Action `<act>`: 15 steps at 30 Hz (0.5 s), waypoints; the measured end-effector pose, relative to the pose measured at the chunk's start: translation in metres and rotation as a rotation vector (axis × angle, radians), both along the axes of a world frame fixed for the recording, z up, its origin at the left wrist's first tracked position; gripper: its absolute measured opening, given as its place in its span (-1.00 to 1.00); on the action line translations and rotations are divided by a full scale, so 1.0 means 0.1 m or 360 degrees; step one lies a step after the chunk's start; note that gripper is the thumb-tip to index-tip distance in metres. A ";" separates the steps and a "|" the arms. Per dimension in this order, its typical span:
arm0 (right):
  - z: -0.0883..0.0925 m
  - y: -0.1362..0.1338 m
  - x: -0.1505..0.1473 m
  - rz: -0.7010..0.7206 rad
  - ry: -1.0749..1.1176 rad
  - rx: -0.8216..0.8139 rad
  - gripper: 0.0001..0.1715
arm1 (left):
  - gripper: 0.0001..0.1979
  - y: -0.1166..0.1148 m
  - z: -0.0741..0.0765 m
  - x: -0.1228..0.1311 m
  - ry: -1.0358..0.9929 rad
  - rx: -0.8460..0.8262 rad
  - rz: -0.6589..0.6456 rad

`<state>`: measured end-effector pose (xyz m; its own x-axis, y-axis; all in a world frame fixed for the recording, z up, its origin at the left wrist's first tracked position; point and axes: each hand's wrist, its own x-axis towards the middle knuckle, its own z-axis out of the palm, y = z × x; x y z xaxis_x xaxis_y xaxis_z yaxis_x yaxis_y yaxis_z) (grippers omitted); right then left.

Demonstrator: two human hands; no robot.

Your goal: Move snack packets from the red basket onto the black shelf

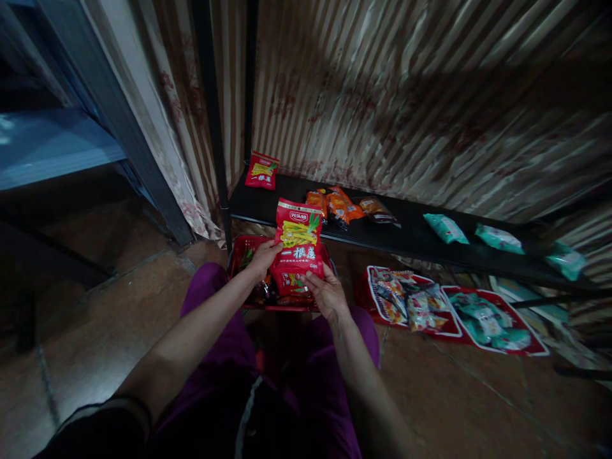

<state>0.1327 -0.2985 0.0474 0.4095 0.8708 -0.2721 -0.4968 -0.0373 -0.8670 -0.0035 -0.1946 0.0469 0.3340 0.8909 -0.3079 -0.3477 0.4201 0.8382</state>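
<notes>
Between my two hands is a red snack bag [300, 237] with yellow sticks and a green onion printed on it, held upright over a red basket [236, 245]. My left hand [265, 258] grips its left edge, and my right hand [326, 290] pinches its lower right corner. Below it, partly covered, another red snack bag [291, 282] lies in the basket among other packets. A matching red bag [262, 171] leans at the left end of the black shelf [291, 185].
Orange packets [338, 205] and a brown packet [377, 209] lie mid-shelf, with several teal packets [447, 228] farther right. On the tiled floor, one basket [377, 306] holds white-and-orange packets and another [538, 344] teal ones. A dark shelf post [213, 115] stands at left, before a striped curtain [382, 95].
</notes>
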 end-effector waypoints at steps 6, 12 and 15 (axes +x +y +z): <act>0.00 -0.01 -0.02 0.0028 0.0021 -0.0018 -0.44 | -0.77 -0.08 -0.08 0.00 -0.0056 -0.0003 0.0025; -0.04 -0.02 0.00 -0.0043 0.0108 -0.0014 -0.55 | -0.82 -0.12 -0.04 -0.04 -0.0047 0.0020 0.0072; -0.02 -0.02 0.01 -0.0095 0.0124 -0.0014 -0.55 | -0.83 -0.15 0.01 -0.07 -0.0052 0.0016 0.0094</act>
<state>0.1338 -0.3002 0.0451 0.4379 0.8429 -0.3126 -0.5642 -0.0130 -0.8255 -0.0105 -0.2094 0.0479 0.2906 0.9123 -0.2885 -0.3991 0.3896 0.8300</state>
